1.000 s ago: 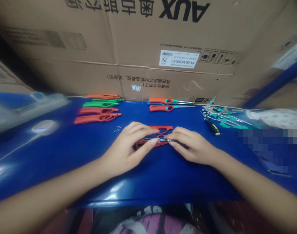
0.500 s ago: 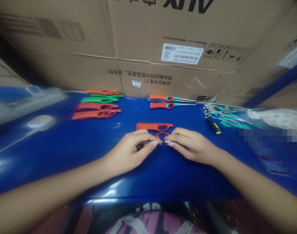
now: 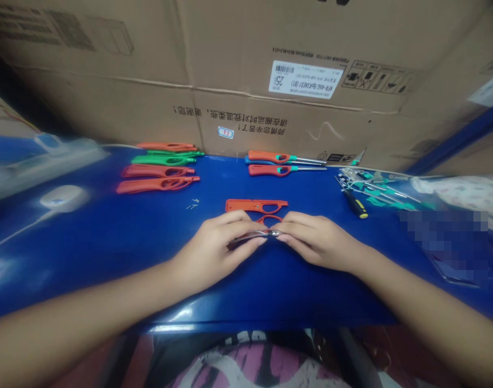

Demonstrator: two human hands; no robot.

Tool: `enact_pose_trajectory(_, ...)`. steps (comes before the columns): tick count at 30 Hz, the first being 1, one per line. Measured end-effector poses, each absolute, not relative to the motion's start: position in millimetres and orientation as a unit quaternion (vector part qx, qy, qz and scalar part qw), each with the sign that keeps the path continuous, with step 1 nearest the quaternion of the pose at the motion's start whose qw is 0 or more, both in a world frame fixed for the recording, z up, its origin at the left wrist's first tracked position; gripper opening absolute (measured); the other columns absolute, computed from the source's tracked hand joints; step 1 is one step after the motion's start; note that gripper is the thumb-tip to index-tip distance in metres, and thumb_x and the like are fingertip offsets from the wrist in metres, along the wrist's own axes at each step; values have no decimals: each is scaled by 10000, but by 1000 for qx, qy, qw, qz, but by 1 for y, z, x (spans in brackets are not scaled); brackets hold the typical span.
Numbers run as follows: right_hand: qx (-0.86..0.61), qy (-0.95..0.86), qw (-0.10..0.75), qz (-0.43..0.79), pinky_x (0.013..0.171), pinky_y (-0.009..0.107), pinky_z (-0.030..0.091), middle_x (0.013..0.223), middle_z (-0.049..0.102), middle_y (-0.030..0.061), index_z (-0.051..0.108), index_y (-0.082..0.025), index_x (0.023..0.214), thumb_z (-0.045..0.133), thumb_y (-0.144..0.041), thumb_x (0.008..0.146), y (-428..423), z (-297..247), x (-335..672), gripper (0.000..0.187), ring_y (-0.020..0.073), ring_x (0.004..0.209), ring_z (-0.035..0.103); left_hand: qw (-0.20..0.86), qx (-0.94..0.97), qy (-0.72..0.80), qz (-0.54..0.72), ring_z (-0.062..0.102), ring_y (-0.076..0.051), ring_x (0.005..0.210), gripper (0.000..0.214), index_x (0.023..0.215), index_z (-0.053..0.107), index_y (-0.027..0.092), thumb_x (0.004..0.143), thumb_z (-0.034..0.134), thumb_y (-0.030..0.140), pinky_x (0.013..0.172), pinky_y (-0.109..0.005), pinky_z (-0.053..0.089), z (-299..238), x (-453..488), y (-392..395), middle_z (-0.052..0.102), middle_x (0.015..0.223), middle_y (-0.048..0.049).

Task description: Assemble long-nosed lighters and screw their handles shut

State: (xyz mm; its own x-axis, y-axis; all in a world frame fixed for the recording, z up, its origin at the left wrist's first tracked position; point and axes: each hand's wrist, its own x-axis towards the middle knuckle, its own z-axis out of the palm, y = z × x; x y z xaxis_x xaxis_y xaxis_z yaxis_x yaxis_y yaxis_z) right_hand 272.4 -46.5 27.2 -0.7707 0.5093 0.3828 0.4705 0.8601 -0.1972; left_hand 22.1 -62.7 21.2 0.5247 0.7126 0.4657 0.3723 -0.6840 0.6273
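My left hand (image 3: 222, 245) pinches one end of a slim lighter part (image 3: 272, 233), dark with a silvery metal piece, between thumb and fingers. On the other end, my right hand (image 3: 315, 240) closes with its thumb and fingertips. Most of this part is hidden by the fingers. Just beyond the hands lies an orange lighter shell half (image 3: 246, 205), its inner side up. Another orange shell half (image 3: 268, 220) shows only its trigger loop, partly behind my fingers.
Several coloured lighter shells (image 3: 161, 185) lie at the left back, near small screws (image 3: 192, 204). Lighters with metal barrels (image 3: 271, 170) rest before the cardboard box (image 3: 230, 70). A screwdriver (image 3: 356, 205) lies by a pile of metal barrels with green parts (image 3: 376, 186) at right.
The camera view has shifted slightly. My left fingertips have moved a little closer to my right ones along the part, and a thin pale length now shows between the left thumb and fingers.
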Motion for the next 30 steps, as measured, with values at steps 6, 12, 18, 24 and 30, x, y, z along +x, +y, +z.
enact_pose_trajectory(6,-259,-944,206,16,633,252,508,950,699,77,662,-173,1081,425,-289,1043,-50,29,269,266,152,813,664,174,859,300,376,669,-113,802,203,1142,700,203,954,624,211,782,-221,557,17,19,-65,696,962,-32)
enact_pose_trajectory(12,-257,-947,191,5,616,247,488,925,693,76,664,-168,1078,415,-294,1047,-53,30,268,280,150,795,652,159,860,289,388,681,-119,843,144,1062,719,184,939,642,183,797,-212,552,18,19,-65,715,948,-27)
enact_pose_trajectory(18,-255,-949,184,-1,605,257,474,939,692,75,666,-157,1070,427,-302,1044,-54,31,267,281,152,793,649,171,861,288,384,681,-114,855,133,1052,716,175,941,642,176,809,-208,544,18,19,-65,720,953,-25)
enact_pose_trajectory(24,-253,-951,178,-8,604,258,460,948,690,66,661,-157,1074,451,-297,1038,-56,31,268,255,142,763,644,171,863,281,384,688,-119,836,124,1040,716,170,937,650,188,782,-214,550,17,19,-65,730,946,-30)
enact_pose_trajectory(30,-251,-952,176,1,617,264,437,954,680,50,645,-165,1068,466,-290,1034,-56,31,267,221,140,766,626,166,868,269,383,686,-115,814,109,1023,713,164,932,658,190,758,-207,541,16,19,-65,730,926,-28)
